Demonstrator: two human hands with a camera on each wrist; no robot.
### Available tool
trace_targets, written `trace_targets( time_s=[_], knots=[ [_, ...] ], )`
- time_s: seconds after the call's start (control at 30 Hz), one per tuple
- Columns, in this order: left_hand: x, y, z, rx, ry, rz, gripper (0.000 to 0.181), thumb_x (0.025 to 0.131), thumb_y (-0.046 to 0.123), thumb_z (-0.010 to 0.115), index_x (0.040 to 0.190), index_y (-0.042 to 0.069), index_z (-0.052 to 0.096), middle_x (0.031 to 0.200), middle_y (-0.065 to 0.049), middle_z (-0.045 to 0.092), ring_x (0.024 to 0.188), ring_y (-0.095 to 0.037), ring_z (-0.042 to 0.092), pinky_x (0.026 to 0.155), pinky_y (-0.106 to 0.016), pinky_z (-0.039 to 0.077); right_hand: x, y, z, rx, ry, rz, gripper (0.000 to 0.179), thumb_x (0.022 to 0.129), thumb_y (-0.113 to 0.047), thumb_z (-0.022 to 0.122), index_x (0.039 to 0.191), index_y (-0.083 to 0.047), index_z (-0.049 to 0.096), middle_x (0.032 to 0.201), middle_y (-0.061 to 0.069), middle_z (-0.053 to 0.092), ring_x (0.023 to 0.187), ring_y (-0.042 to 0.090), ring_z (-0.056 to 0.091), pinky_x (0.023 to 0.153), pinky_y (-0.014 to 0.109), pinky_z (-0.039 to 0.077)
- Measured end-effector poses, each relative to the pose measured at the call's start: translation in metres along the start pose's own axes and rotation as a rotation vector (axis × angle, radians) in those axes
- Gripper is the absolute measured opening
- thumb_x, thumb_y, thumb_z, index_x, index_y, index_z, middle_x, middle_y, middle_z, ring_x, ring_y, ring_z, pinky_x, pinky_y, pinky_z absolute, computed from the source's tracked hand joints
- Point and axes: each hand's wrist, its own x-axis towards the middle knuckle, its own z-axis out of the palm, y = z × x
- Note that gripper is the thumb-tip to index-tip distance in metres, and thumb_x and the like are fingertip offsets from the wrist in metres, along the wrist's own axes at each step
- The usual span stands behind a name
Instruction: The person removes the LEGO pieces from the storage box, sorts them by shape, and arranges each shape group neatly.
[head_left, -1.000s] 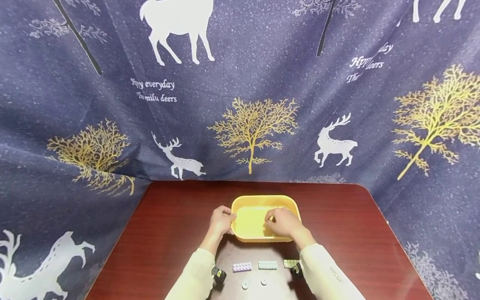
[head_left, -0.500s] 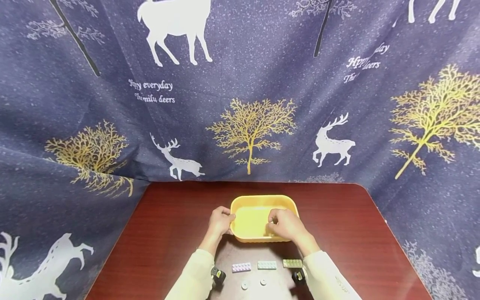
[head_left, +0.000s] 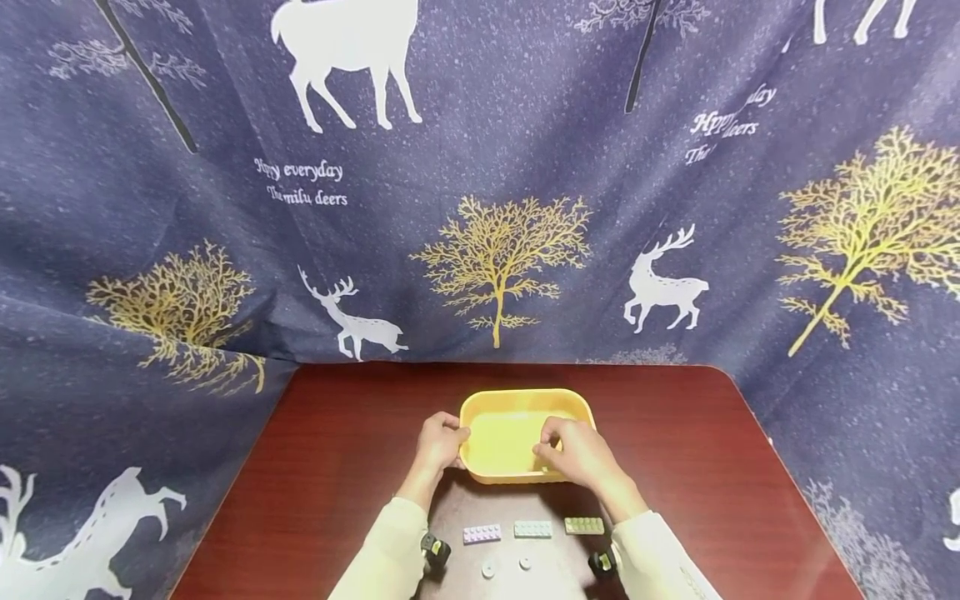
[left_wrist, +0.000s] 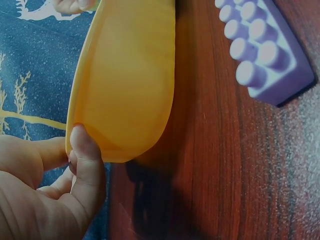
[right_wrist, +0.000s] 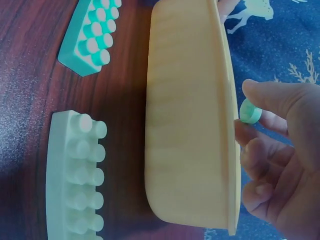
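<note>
My left hand (head_left: 440, 439) pinches the left rim of a yellow plastic bin (head_left: 498, 447), thumb at the inside wall, as the left wrist view shows too. Over the bin's right half is my right hand (head_left: 577, 454). In the right wrist view, a small round green cap (right_wrist: 250, 112) sits between its thumb and fingers, close by the bin's rim. Three studded building bricks lie in a row in front of the bin: purple (head_left: 482, 534), teal (head_left: 532, 529) and pale green (head_left: 584, 526).
Two small pale round pieces, one at left (head_left: 488, 570) and one at right (head_left: 525, 563), lie nearer me than the bricks. A dark red wooden table (head_left: 360, 450) bears everything. Behind it hangs a blue curtain (head_left: 480, 150) with deer and trees.
My right hand has shifted slightly right over the bin, and its forearm has swung right, uncovering more of the pale green brick. My left hand keeps its hold on the rim.
</note>
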Motion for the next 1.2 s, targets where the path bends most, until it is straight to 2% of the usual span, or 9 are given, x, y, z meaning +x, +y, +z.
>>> trace_targets(
  time_s=[0.13, 0.27, 0.43, 0.63, 0.73, 0.87, 1.1, 1.2],
  knots=[
    [0.001, 0.000, 0.000, -0.003, -0.002, -0.002, 0.025, 0.094, 0.001, 0.068, 0.114, -0.010, 0.057, 0.092, -0.021, 0.063, 0.052, -0.023, 0.064, 0.041, -0.028, 0.059, -0.002, -0.003, -0.004, 0.011, 0.018, 0.006, 0.016, 0.085, -0.027, 0.082, 0.089, -0.023, 0.066, 0.076, -0.012, 0.064, 0.069, 0.010, 0.058, 0.062, 0.031, 0.050],
    [0.000, 0.000, 0.000, 0.006, -0.006, -0.002, 0.025, 0.094, 0.002, 0.068, 0.114, -0.010, 0.058, 0.091, -0.021, 0.063, 0.051, -0.023, 0.064, 0.041, -0.028, 0.059, -0.008, -0.003, -0.007, 0.015, 0.028, 0.005, 0.024, 0.083, -0.025, 0.083, 0.102, -0.015, 0.074, 0.080, -0.009, 0.068, 0.076, 0.012, 0.065, 0.070, 0.036, 0.057],
    [-0.001, 0.000, 0.000, 0.013, -0.001, -0.009, 0.024, 0.094, 0.002, 0.068, 0.114, -0.009, 0.058, 0.092, -0.022, 0.065, 0.049, -0.020, 0.062, 0.040, -0.027, 0.058, -0.016, -0.004, -0.011, 0.011, 0.036, -0.013, 0.016, 0.082, -0.025, 0.084, 0.094, -0.018, 0.077, 0.083, -0.012, 0.066, 0.085, 0.013, 0.066, 0.076, 0.036, 0.058],
    [0.000, 0.000, 0.000, 0.005, 0.005, -0.009, 0.025, 0.094, 0.002, 0.068, 0.114, -0.009, 0.058, 0.092, -0.022, 0.065, 0.049, -0.019, 0.061, 0.039, -0.027, 0.058, -0.025, -0.005, -0.016, 0.002, 0.042, -0.006, 0.017, 0.081, -0.032, 0.086, 0.089, -0.027, 0.072, 0.077, -0.016, 0.059, 0.072, 0.009, 0.058, 0.065, 0.028, 0.050],
    [0.000, 0.000, -0.001, 0.007, 0.005, -0.005, 0.025, 0.094, 0.002, 0.068, 0.113, -0.010, 0.059, 0.090, -0.020, 0.064, 0.051, -0.020, 0.063, 0.040, -0.027, 0.059, -0.031, -0.005, -0.018, -0.002, 0.035, 0.009, 0.019, 0.081, -0.034, 0.086, 0.091, -0.028, 0.071, 0.076, -0.014, 0.057, 0.064, 0.007, 0.050, 0.059, 0.025, 0.045],
    [0.000, 0.001, 0.000, 0.008, 0.003, -0.011, 0.023, 0.094, 0.002, 0.068, 0.112, -0.009, 0.059, 0.089, -0.019, 0.064, 0.052, -0.021, 0.063, 0.040, -0.028, 0.059, -0.039, -0.006, -0.019, 0.000, 0.036, 0.014, 0.020, 0.081, -0.031, 0.086, 0.094, -0.026, 0.072, 0.079, -0.012, 0.058, 0.058, 0.004, 0.044, 0.058, 0.023, 0.043],
    [-0.002, 0.001, 0.001, 0.002, 0.001, -0.012, 0.022, 0.094, 0.002, 0.068, 0.112, -0.009, 0.059, 0.091, -0.021, 0.065, 0.051, -0.021, 0.064, 0.040, -0.027, 0.058, -0.053, -0.009, -0.021, 0.007, 0.082, -0.024, 0.021, 0.080, -0.023, 0.086, 0.098, -0.022, 0.075, 0.085, -0.012, 0.064, 0.065, 0.001, 0.053, 0.063, 0.025, 0.050],
    [-0.002, 0.001, 0.000, -0.001, 0.002, -0.011, 0.023, 0.094, 0.002, 0.068, 0.112, -0.009, 0.058, 0.093, -0.023, 0.065, 0.052, -0.022, 0.064, 0.040, -0.028, 0.058, -0.058, -0.010, -0.021, 0.003, 0.090, -0.017, 0.023, 0.080, -0.023, 0.087, 0.099, -0.023, 0.074, 0.087, -0.014, 0.064, 0.068, 0.000, 0.056, 0.066, 0.026, 0.053]
  ],
)
